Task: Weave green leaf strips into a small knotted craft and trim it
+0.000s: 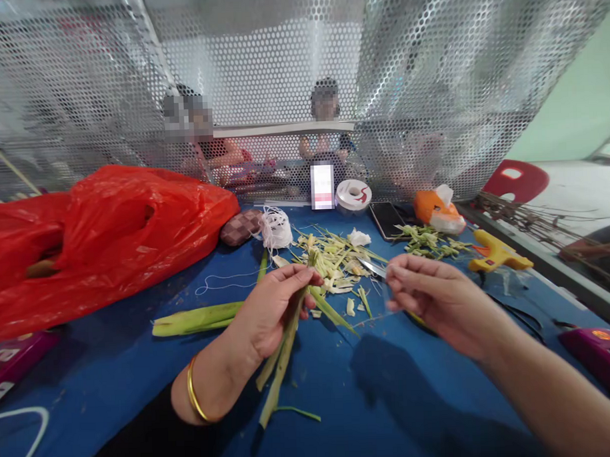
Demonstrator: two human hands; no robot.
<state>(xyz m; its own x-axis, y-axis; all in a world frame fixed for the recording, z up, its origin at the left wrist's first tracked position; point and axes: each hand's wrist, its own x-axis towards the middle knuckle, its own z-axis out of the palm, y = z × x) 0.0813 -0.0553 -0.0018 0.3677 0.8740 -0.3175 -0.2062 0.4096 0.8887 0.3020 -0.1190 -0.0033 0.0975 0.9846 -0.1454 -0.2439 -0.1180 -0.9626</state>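
My left hand (277, 303) is closed round a pale green plant stalk (283, 372), its split ends pointing down toward me. My right hand (427, 291) is raised off to the right, fingertips pinched together. A faint thin strand seems to run below them, but what they hold is too small to tell. Just behind my right fingers shows a metal blade (372, 267); its handle is hidden. Cut plant scraps (336, 251) are heaped between and beyond my hands. Thicker green stalks (195, 320) lie left of my left hand.
A red plastic bag (149, 227) fills the left side. Toward the back are white string (276, 227), a ribbon spool (353, 195), a phone (387, 220) and an orange tissue pack (438, 210). A yellow glue gun (498, 252) stands right. People show in the perforated metal sheet (279, 63).
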